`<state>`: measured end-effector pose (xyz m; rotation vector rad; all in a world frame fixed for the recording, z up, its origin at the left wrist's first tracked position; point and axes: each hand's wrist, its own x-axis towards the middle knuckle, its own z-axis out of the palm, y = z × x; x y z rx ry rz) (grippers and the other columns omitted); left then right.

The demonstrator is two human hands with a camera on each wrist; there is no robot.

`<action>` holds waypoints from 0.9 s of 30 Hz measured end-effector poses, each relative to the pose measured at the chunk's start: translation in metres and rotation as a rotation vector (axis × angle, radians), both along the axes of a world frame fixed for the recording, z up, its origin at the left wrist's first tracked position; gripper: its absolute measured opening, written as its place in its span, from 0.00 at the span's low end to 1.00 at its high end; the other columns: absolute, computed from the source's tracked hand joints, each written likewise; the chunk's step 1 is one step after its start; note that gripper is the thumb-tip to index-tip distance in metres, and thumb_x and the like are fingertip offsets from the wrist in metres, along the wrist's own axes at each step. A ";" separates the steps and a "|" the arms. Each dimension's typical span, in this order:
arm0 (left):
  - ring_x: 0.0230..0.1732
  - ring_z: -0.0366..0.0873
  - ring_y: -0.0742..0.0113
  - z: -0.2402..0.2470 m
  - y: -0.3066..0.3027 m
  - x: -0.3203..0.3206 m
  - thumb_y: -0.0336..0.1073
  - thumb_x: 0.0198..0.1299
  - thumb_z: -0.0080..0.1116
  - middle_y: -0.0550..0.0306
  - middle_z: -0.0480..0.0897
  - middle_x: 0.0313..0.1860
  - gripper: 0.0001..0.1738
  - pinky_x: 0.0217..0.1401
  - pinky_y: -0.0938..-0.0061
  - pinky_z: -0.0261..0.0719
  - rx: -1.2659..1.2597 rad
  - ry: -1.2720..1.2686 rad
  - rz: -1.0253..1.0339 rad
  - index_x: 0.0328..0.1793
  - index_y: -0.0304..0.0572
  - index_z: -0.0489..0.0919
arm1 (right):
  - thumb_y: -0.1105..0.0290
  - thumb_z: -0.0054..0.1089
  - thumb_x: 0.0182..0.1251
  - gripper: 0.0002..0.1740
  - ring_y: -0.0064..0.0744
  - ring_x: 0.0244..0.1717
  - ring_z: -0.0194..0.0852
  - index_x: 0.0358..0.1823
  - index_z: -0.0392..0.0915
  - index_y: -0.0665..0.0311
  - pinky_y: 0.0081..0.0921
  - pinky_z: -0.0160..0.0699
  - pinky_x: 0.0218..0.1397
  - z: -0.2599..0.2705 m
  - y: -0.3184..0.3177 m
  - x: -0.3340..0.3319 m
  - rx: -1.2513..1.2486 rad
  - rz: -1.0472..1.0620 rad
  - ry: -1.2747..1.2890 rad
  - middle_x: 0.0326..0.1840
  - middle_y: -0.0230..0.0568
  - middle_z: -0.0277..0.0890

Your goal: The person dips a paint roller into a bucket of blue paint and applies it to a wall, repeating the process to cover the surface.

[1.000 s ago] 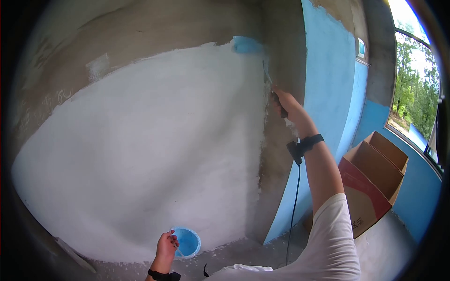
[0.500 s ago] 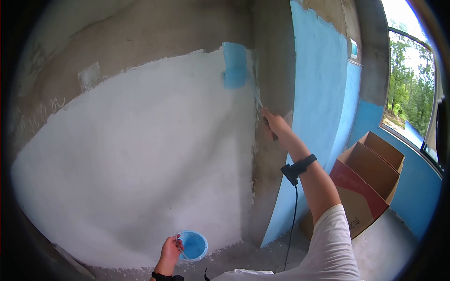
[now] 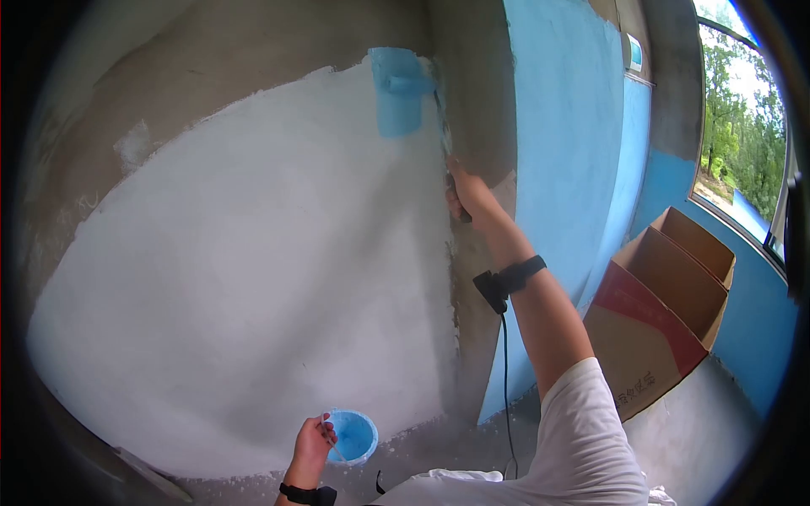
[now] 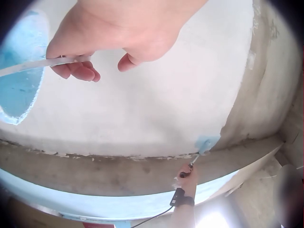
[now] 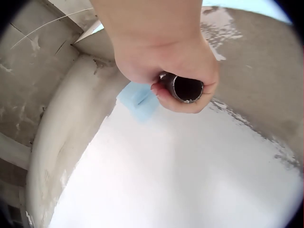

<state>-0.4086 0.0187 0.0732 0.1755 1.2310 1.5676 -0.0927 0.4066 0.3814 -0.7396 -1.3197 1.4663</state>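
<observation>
High on the white wall (image 3: 253, 253), the sleeve of a paint roller (image 3: 411, 85) overlaps a blue painted patch (image 3: 398, 120) near the inner corner. My right hand (image 3: 472, 198) grips the roller's dark handle, and in the right wrist view the handle's hollow end (image 5: 189, 89) shows inside the curled fingers. Low down, my left hand (image 3: 312, 443) holds the thin bail handle (image 4: 33, 66) of a blue bucket (image 3: 372, 432). The bucket hangs tilted close to the wall, with blue paint on its inside. In the left wrist view the bail passes under the curled fingers (image 4: 78, 71).
To the right stands a bare grey corner strip (image 3: 472, 278), then a blue wall section (image 3: 561, 152). An open cardboard box (image 3: 641, 337) sits on the floor below the window (image 3: 742, 126). A black cable (image 3: 506, 379) hangs from the right wrist camera.
The roller ran down the wall, lengthening the blue patch, and has since moved back up to its upper part. My left hand still holds the bucket; the head view has shifted slightly.
</observation>
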 end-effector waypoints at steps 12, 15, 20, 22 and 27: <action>0.33 0.72 0.66 -0.001 -0.003 0.016 0.42 0.64 0.53 0.58 0.76 0.32 0.15 0.43 0.69 0.72 0.014 0.029 0.014 0.50 0.39 0.77 | 0.45 0.46 0.75 0.25 0.23 0.12 0.57 0.30 0.65 0.60 0.25 0.61 0.17 -0.095 -0.020 0.004 -0.010 -0.152 -0.106 0.16 0.28 0.60; 0.33 0.72 0.66 -0.001 -0.005 0.016 0.42 0.64 0.53 0.58 0.77 0.32 0.15 0.43 0.69 0.72 0.022 0.002 0.008 0.50 0.39 0.77 | 0.46 0.47 0.75 0.24 0.23 0.12 0.57 0.30 0.65 0.60 0.25 0.60 0.16 -0.071 -0.014 0.006 0.135 -0.152 -0.166 0.16 0.28 0.60; 0.33 0.74 0.66 -0.003 -0.011 0.012 0.42 0.63 0.53 0.59 0.78 0.30 0.16 0.43 0.68 0.74 -0.002 0.004 0.008 0.50 0.39 0.77 | 0.45 0.47 0.75 0.25 0.22 0.12 0.57 0.31 0.66 0.60 0.25 0.59 0.15 -0.014 0.002 -0.002 0.226 -0.139 -0.198 0.16 0.28 0.59; 0.33 0.74 0.66 -0.001 -0.015 0.011 0.42 0.63 0.54 0.60 0.78 0.30 0.16 0.43 0.68 0.75 -0.014 0.001 0.011 0.50 0.40 0.77 | 0.44 0.47 0.74 0.25 0.22 0.12 0.57 0.32 0.66 0.60 0.25 0.59 0.15 0.009 0.001 -0.009 0.239 -0.138 -0.222 0.16 0.28 0.59; 0.33 0.74 0.66 -0.007 -0.024 -0.002 0.42 0.64 0.53 0.58 0.79 0.31 0.14 0.43 0.68 0.74 -0.013 0.010 0.025 0.49 0.40 0.78 | 0.44 0.45 0.75 0.25 0.21 0.13 0.57 0.33 0.65 0.60 0.24 0.60 0.17 0.049 -0.007 -0.029 0.317 -0.103 -0.123 0.16 0.28 0.59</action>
